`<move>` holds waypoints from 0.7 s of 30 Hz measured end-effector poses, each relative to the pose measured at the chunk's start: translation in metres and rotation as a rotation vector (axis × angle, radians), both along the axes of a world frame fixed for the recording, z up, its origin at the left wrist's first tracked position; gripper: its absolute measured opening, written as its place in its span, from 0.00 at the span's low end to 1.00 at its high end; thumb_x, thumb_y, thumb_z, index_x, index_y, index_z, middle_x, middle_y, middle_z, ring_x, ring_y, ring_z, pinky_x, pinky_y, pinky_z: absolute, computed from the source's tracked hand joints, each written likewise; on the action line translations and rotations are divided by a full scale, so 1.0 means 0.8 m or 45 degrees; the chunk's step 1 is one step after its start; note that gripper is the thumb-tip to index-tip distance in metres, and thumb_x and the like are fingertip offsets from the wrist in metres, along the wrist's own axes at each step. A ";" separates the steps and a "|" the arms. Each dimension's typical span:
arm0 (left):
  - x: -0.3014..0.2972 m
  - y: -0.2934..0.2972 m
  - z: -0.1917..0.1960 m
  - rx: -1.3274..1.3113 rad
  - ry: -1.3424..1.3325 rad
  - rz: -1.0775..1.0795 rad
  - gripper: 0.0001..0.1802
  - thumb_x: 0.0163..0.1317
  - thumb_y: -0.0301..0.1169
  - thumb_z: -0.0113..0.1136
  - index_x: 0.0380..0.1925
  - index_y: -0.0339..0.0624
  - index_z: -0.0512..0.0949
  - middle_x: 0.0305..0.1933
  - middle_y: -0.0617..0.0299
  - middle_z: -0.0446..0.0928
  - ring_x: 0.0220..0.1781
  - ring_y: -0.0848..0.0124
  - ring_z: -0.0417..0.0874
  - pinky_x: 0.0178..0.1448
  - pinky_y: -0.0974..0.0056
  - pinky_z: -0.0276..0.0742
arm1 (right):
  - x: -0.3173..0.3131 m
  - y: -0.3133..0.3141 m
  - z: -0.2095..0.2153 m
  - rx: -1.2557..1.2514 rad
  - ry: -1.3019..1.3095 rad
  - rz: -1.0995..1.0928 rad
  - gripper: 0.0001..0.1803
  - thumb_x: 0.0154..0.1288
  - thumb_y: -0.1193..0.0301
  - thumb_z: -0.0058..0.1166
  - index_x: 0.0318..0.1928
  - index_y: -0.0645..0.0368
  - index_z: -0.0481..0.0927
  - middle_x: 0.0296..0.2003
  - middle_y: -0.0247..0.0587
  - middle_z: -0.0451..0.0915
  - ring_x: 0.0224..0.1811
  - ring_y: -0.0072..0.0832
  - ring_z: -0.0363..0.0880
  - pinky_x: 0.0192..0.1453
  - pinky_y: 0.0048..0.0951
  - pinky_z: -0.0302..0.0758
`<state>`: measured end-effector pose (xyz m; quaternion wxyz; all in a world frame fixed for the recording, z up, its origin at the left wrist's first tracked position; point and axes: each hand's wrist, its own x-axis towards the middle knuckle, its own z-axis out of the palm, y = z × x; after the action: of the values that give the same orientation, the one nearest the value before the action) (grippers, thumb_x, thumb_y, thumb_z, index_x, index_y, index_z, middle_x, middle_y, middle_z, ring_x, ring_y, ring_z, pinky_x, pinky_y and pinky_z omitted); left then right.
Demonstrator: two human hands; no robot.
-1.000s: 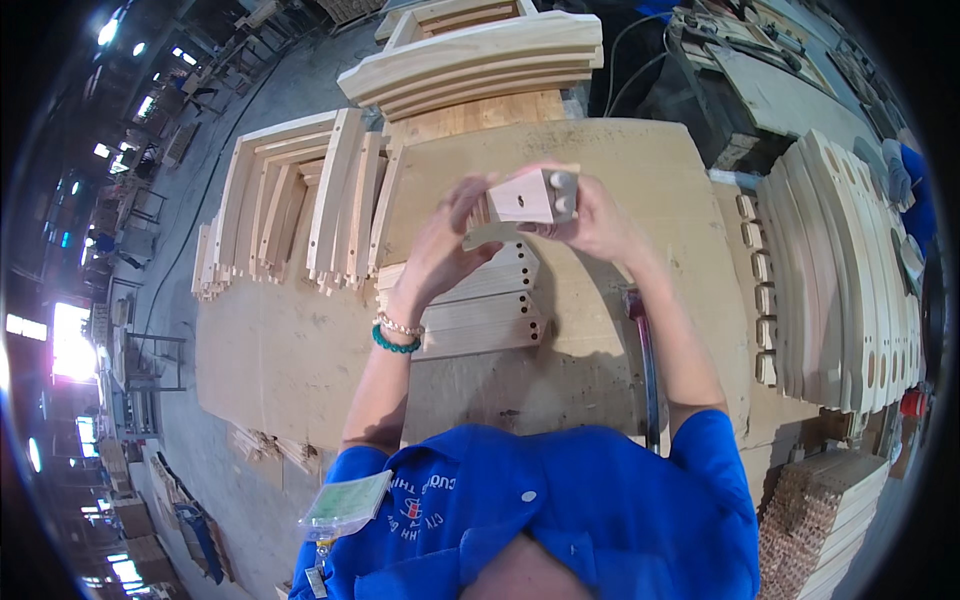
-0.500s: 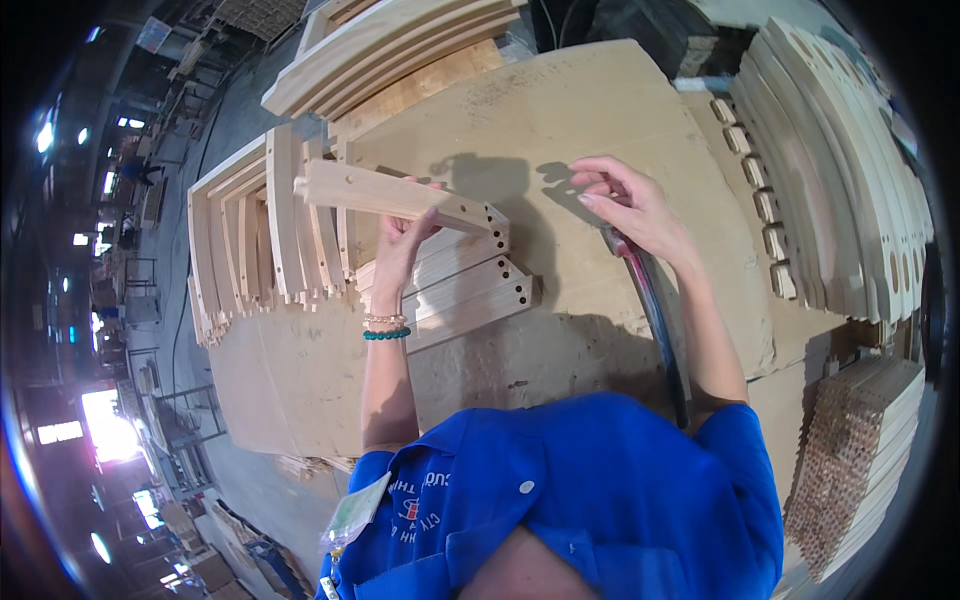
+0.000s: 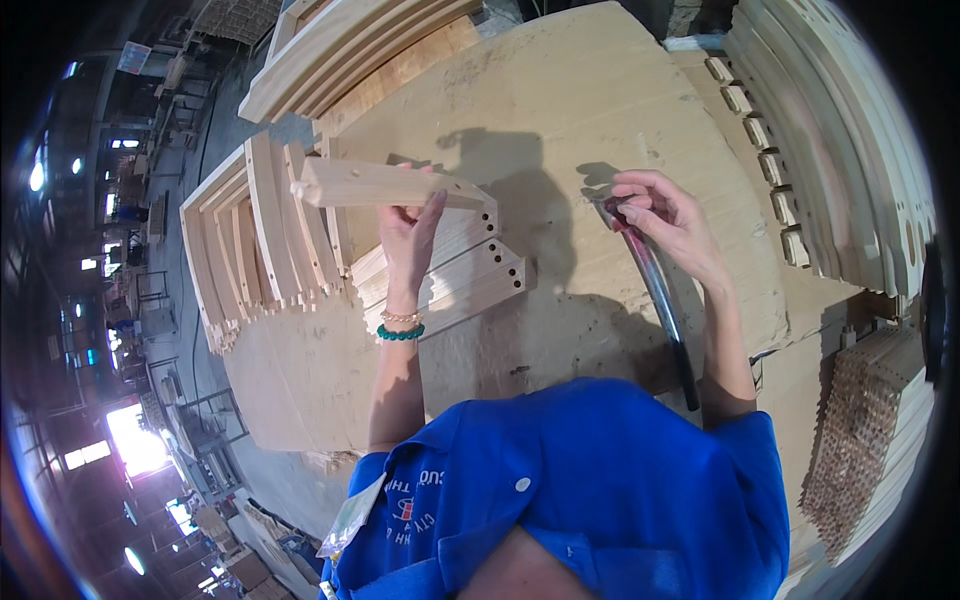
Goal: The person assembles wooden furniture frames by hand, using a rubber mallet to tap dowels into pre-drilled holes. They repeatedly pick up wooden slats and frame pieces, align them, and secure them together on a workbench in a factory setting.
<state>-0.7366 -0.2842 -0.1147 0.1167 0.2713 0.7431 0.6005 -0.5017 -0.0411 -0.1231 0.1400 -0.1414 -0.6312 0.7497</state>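
Observation:
My left hand (image 3: 408, 240) is closed around a pale wooden rail (image 3: 385, 186) with dark holes near its right end. The rail is raised over similar wooden pieces (image 3: 455, 290) lying side by side, their drilled ends to the right. My right hand (image 3: 672, 222) is over the head of a hammer-like tool (image 3: 655, 285) with a red and dark handle. Its thumb and fingers are bent together in a pinch; what they hold, if anything, is too small to make out. Whether they touch the tool is unclear.
Wooden frames (image 3: 255, 215) stand at the left of the tan work surface (image 3: 560, 90). Curved wooden parts (image 3: 365, 50) lie at the far left. On the right are long curved boards (image 3: 820, 150), small wooden blocks (image 3: 770, 168) and a stack of slats (image 3: 865, 430).
The view has shifted slightly. My right hand has drawn back a little toward me and its fingers have come closer together. The left hand still holds the rail, now turned more level.

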 end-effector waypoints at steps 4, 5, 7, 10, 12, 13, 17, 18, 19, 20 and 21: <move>-0.007 0.006 0.002 0.047 -0.067 -0.031 0.31 0.62 0.22 0.61 0.62 0.37 0.58 0.60 0.50 0.73 0.59 0.69 0.76 0.56 0.67 0.78 | 0.012 0.002 -0.001 -0.002 -0.030 -0.016 0.18 0.68 0.76 0.52 0.58 0.62 0.73 0.45 0.38 0.77 0.41 0.21 0.80 0.46 0.21 0.76; -0.011 0.005 0.002 0.090 -0.125 -0.039 0.31 0.62 0.22 0.61 0.63 0.37 0.58 0.60 0.49 0.73 0.60 0.68 0.76 0.57 0.66 0.78 | 0.016 0.003 -0.002 -0.011 -0.019 -0.031 0.18 0.68 0.76 0.51 0.58 0.62 0.73 0.45 0.38 0.77 0.42 0.22 0.80 0.46 0.21 0.76; -0.018 -0.008 0.005 0.151 -0.333 0.009 0.31 0.63 0.23 0.60 0.63 0.38 0.57 0.62 0.48 0.71 0.60 0.65 0.76 0.59 0.64 0.78 | 0.023 0.005 -0.005 -0.030 -0.007 -0.055 0.18 0.68 0.77 0.50 0.58 0.62 0.73 0.46 0.38 0.77 0.44 0.21 0.80 0.48 0.21 0.75; -0.038 -0.042 -0.015 0.352 -0.591 0.011 0.30 0.66 0.22 0.55 0.65 0.41 0.56 0.65 0.46 0.67 0.62 0.59 0.75 0.63 0.58 0.78 | 0.030 0.006 -0.008 0.021 -0.042 -0.072 0.18 0.68 0.77 0.50 0.58 0.62 0.73 0.47 0.38 0.77 0.45 0.20 0.78 0.49 0.21 0.74; -0.041 -0.053 -0.027 0.499 -0.739 0.007 0.30 0.66 0.21 0.53 0.66 0.43 0.55 0.65 0.45 0.66 0.62 0.58 0.75 0.64 0.56 0.78 | 0.035 0.008 -0.012 0.017 -0.055 -0.087 0.18 0.68 0.77 0.50 0.58 0.62 0.73 0.47 0.38 0.77 0.46 0.19 0.77 0.49 0.20 0.74; -0.040 -0.053 -0.029 0.536 -0.784 0.017 0.30 0.66 0.21 0.53 0.66 0.44 0.55 0.66 0.46 0.66 0.63 0.57 0.74 0.64 0.53 0.78 | 0.037 0.008 -0.013 0.017 -0.063 -0.093 0.18 0.68 0.77 0.50 0.58 0.62 0.73 0.47 0.38 0.77 0.46 0.19 0.76 0.50 0.20 0.73; -0.040 -0.047 -0.031 0.570 -0.790 0.010 0.30 0.66 0.21 0.53 0.66 0.44 0.56 0.66 0.46 0.66 0.64 0.58 0.74 0.64 0.55 0.79 | 0.041 0.009 -0.019 0.020 -0.068 -0.130 0.18 0.68 0.75 0.51 0.57 0.61 0.74 0.47 0.38 0.78 0.46 0.19 0.75 0.51 0.21 0.73; -0.040 -0.043 -0.029 0.556 -0.773 0.007 0.29 0.66 0.21 0.53 0.66 0.44 0.57 0.66 0.46 0.66 0.64 0.58 0.73 0.64 0.55 0.78 | 0.042 0.010 -0.023 0.015 -0.063 -0.135 0.18 0.67 0.75 0.51 0.57 0.61 0.74 0.47 0.38 0.78 0.46 0.19 0.75 0.51 0.21 0.73; -0.039 -0.040 -0.027 0.543 -0.754 0.007 0.29 0.66 0.21 0.54 0.65 0.44 0.57 0.66 0.47 0.66 0.64 0.59 0.73 0.65 0.56 0.78 | 0.043 0.011 -0.024 0.010 -0.058 -0.136 0.18 0.67 0.75 0.51 0.57 0.61 0.74 0.47 0.38 0.78 0.46 0.19 0.75 0.51 0.21 0.72; -0.039 -0.039 -0.023 0.480 -0.709 -0.005 0.29 0.66 0.22 0.54 0.65 0.44 0.58 0.66 0.47 0.67 0.64 0.60 0.73 0.66 0.57 0.77 | 0.044 0.011 -0.025 0.020 -0.067 -0.132 0.18 0.67 0.75 0.51 0.57 0.62 0.74 0.47 0.38 0.78 0.46 0.19 0.75 0.52 0.21 0.72; -0.040 -0.038 -0.018 0.417 -0.663 -0.015 0.29 0.66 0.22 0.55 0.65 0.43 0.58 0.65 0.48 0.67 0.64 0.61 0.72 0.66 0.58 0.76 | 0.045 0.011 -0.023 0.031 -0.075 -0.128 0.18 0.67 0.75 0.51 0.57 0.62 0.74 0.47 0.37 0.78 0.46 0.19 0.75 0.52 0.21 0.72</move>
<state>-0.7682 -0.3147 -0.1294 0.2616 0.1277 0.5800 0.7608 -0.4654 -0.0324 -0.1418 0.1604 -0.1932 -0.6361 0.7296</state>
